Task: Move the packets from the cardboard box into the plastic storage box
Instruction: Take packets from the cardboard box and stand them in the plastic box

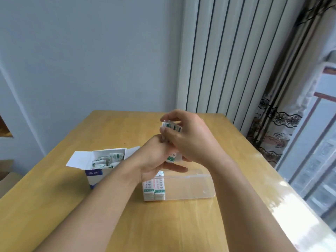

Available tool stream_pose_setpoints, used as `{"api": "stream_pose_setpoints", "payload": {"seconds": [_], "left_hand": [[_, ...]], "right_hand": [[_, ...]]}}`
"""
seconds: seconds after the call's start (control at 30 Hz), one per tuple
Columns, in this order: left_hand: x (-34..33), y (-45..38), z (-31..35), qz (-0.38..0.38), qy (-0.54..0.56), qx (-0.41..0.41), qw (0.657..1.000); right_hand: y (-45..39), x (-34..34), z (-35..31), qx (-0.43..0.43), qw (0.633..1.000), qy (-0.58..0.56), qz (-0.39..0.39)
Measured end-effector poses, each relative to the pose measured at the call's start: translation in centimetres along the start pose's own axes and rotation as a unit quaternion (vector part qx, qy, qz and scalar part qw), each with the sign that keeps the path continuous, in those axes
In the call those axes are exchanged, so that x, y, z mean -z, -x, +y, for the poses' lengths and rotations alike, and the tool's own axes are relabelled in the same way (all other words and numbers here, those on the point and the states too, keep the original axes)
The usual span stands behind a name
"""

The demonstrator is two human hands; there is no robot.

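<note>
Both hands meet at the centre of the frame, above the worktop (181, 224). The right hand (192, 140) has its fingers curled over the top of a small bundle of packets (171, 126), thumb on the near side, so its grip is clamped on the bundle. The left hand (154, 159) comes in from the lower left with its palm turned up and its fingers curled round the lower end of the same bundle, whose green-printed end shows between the two hands; its grip is clamped on the packets as well. The bundle stands roughly upright and is held in the air, over the far left part of the plastic box (200, 188).

The plastic box is clear and lies just below and right of centre. At its left end, stacked packets (154, 190) stand side by side in neat rows against the wall, partly hidden by the left wrist. The remaining part of the box to the right looks see-through down to the wood.

The cardboard box (94, 177) sits left of centre, just beside the left forearm and near the plastic box but not touching it. Its white flaps are folded open, and loose packets (107, 160) lie jumbled inside. Its front is white and blue.

Behind the worktop, a ribbed white panel (227, 60) fills the upper right, with a patterned curtain (278, 124) and a window (318, 151) at the right edge.
</note>
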State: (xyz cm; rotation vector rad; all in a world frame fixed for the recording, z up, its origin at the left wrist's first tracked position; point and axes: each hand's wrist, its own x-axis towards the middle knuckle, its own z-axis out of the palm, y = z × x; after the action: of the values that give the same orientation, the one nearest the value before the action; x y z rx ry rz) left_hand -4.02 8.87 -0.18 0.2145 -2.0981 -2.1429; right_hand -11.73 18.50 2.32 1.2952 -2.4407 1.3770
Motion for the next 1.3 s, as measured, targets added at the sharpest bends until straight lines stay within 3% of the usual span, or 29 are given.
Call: {"api": "stream_pose_setpoints", "payload": {"seconds": [0.27, 0.43, 0.57, 0.77, 1.0, 1.3], "left_hand": [[0.3, -0.4, 0.0, 0.046, 0.026, 0.024, 0.998], [0.4, -0.4, 0.0, 0.005, 0.054, 0.028, 0.998], [0.8, -0.4, 0.2, -0.020, 0.140, 0.043, 0.989], [1.8, -0.6, 0.5, -0.069, 0.327, 0.046, 0.941], [2.0, -1.2, 0.0, 0.021, 0.294, 0.015, 0.956], [2.1, -1.5, -0.4, 0.054, 0.279, 0.019, 0.958]], "right_hand": [[-0.5, 1.0, 1.3, 0.000, 1.000, 0.014, -0.013], [-0.9, 2.0, 2.4, -0.010, 1.000, -0.006, -0.022], [-1.0, 2.2, 3.2, -0.023, 0.999, 0.008, -0.028], [-1.1, 2.7, 3.9, -0.072, 0.995, -0.040, -0.057], [-1.1, 2.4, 4.2, -0.078, 0.993, -0.086, -0.033], [-1.5, 1.5, 4.2, -0.102, 0.988, -0.120, 0.004]]}}
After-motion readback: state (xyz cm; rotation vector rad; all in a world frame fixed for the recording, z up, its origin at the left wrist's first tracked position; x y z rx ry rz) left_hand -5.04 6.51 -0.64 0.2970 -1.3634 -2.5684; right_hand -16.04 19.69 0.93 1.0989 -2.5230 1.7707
